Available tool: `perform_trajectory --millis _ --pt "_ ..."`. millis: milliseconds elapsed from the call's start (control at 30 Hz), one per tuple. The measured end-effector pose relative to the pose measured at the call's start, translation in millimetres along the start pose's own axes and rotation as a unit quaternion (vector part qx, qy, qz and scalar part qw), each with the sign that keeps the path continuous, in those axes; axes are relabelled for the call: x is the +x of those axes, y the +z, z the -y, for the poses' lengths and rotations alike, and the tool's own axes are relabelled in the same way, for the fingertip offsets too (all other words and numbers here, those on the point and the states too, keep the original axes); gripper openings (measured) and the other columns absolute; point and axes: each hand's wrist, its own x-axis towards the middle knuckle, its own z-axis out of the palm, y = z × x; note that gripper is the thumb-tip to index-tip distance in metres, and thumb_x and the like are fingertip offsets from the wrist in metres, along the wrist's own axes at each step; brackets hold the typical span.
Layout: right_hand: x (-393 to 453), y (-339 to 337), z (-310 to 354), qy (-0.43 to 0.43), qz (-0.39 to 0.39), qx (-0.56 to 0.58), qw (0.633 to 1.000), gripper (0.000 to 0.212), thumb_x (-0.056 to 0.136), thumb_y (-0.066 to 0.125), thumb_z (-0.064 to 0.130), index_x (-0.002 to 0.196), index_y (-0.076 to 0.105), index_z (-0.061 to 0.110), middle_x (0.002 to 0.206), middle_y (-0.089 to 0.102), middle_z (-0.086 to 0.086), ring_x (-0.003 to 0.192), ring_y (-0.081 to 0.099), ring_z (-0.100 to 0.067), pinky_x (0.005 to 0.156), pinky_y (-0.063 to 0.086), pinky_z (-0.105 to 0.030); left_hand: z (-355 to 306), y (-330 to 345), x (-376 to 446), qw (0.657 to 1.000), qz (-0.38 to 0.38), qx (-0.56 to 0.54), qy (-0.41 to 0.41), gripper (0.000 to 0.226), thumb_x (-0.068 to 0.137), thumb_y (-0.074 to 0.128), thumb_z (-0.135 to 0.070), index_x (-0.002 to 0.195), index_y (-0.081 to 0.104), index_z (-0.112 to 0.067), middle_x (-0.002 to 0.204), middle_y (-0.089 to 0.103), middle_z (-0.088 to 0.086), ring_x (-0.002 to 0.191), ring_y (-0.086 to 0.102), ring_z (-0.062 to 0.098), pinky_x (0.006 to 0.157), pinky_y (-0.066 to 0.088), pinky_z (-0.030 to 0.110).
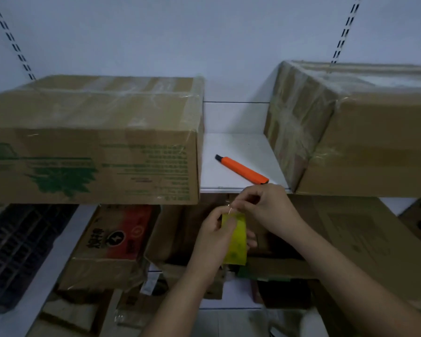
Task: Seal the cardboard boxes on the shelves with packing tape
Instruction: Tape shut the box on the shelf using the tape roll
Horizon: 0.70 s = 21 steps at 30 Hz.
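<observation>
The left grip (215,235) curls round the yellow tape roll (236,239), held upright below the shelf (238,147) edge. The right grip (265,207), at the roll's one o'clock, pinches the tape end. An orange cutter (242,169) lies at twelve o'clock, between the left box (93,139) and right box (350,127).

Single head view, facing forward-down, close over hands (241,222) before shelf (241,152).

Dim, bluish, soft pic.
Low light w/ no clear source; glare on taped box tops (112,93); wide-angle bend at edges; lower shelf (58,239) murky, hands (263,210) slightly blurred.
</observation>
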Motion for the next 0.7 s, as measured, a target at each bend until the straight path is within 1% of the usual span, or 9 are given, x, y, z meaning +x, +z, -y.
perform_trajectory --millis 67,133,167,233,333,433,567,633,700 --pt "10.0 4.0 -6.4 -0.02 -0.007 -0.054 0.998 0.012 0.083 0.077 0.021 0.072 0.077 0.027 0.076 0.073 0.013 0.081 0.065 -0.001 0.072 0.045 -0.013 4.2 8.7 15.3 0.999 -0.031 0.001 -0.034 0.02 0.103 0.05 -0.029 0.117 0.055 -0.017 0.077 0.073 0.017 0.068 0.072 0.03 0.068 0.06 0.04" --pt "20.0 10.0 -11.7 -0.038 -0.02 -0.093 0.995 0.01 0.082 0.075 0.018 0.074 0.078 0.022 0.079 0.074 0.007 0.078 0.065 -0.006 0.074 0.047 -0.02 5.5 10.9 32.2 0.996 -0.059 0.042 -0.053 0.042 0.089 0.057 -0.052 0.113 0.06 -0.017 0.087 0.075 0.018 0.08 0.073 0.035 0.081 0.06 0.053" --pt "26.1 12.1 -15.4 -0.042 -0.036 -0.099 0.994 0.009 0.082 0.074 0.017 0.075 0.078 0.022 0.08 0.074 0.007 0.077 0.065 -0.007 0.075 0.048 -0.023 3.9 10.7 38.3 0.995 -0.065 0.047 -0.066 0.043 0.088 0.057 -0.052 0.107 0.065 -0.014 0.088 0.075 0.019 0.083 0.073 0.038 0.084 0.058 0.056" --pt "38.9 14.9 -21.7 -0.041 -0.065 -0.104 0.992 0.009 0.081 0.072 0.018 0.076 0.077 0.022 0.082 0.074 0.007 0.079 0.065 -0.009 0.077 0.05 -0.027 -0.3 12.0 47.4 0.994 -0.063 0.036 -0.079 0.037 0.101 0.052 -0.038 0.092 0.069 -0.007 0.081 0.074 0.022 0.078 0.073 0.04 0.084 0.058 0.056" --pt "53.1 20.2 -31.5 -0.055 -0.073 -0.141 0.986 0.006 0.083 0.071 0.021 0.078 0.075 0.021 0.084 0.072 0.006 0.086 0.063 -0.013 0.075 0.047 -0.027 -3.0 13.1 60.1 0.994 -0.077 0.034 -0.066 0.026 0.106 0.047 -0.028 0.092 0.064 -0.014 0.079 0.076 0.012 0.07 0.074 0.035 0.078 0.059 0.05" --pt "61.2 27.4 -38.8 -0.099 -0.083 -0.183 0.974 0.006 0.083 0.073 0.018 0.077 0.072 0.016 0.082 0.069 -0.001 0.086 0.061 -0.022 0.07 0.051 -0.034 2.4 11.4 72.9 0.992 -0.103 0.029 -0.062 0.016 0.105 0.047 -0.03 0.109 0.06 -0.02 0.095 0.075 0.009 0.069 0.073 0.03 0.074 0.061 0.043" --pt "64.6 35.4 -44.6 -0.148 -0.091 -0.229 0.958 0.012 0.084 0.072 0.012 0.072 0.069 0.014 0.076 0.066 -0.001 0.079 0.053 -0.022 0.069 0.049 -0.037 18.8 8.1 86.0 0.989 -0.12 0.075 -0.047 0.03 0.104 0.047 -0.041 0.128 0.056 -0.026 0.123 0.066 0.002 0.111 0.064 0.02 0.102 0.05 0.048" --pt "62.7 36.6 -45.4 -0.145 -0.112 -0.239 0.954 0.012 0.085 0.072 0.015 0.074 0.068 0.013 0.083 0.064 -0.002 0.078 0.052 -0.023 0.069 0.048 -0.039 20.6 7.6 88.4 0.987 -0.14 0.067 -0.045 0.032 0.104 0.043 -0.044 0.132 0.05 -0.031 0.126 0.062 -0.001 0.117 0.06 0.018 0.106 0.047 0.045" --pt "61.5 35.4 -45.6 -0.109 -0.137 -0.229 0.958 0.018 0.082 0.076 0.023 0.091 0.068 0.01 0.097 0.059 -0.007 0.081 0.053 -0.027 0.068 0.049 -0.04 19.7 6.5 91.8 0.986 -0.152 0.035 -0.06 0.038 0.101 0.043 -0.054 0.134 0.046 -0.037 0.122 0.061 -0.003 0.114 0.061 0.018 0.103 0.049 0.046"
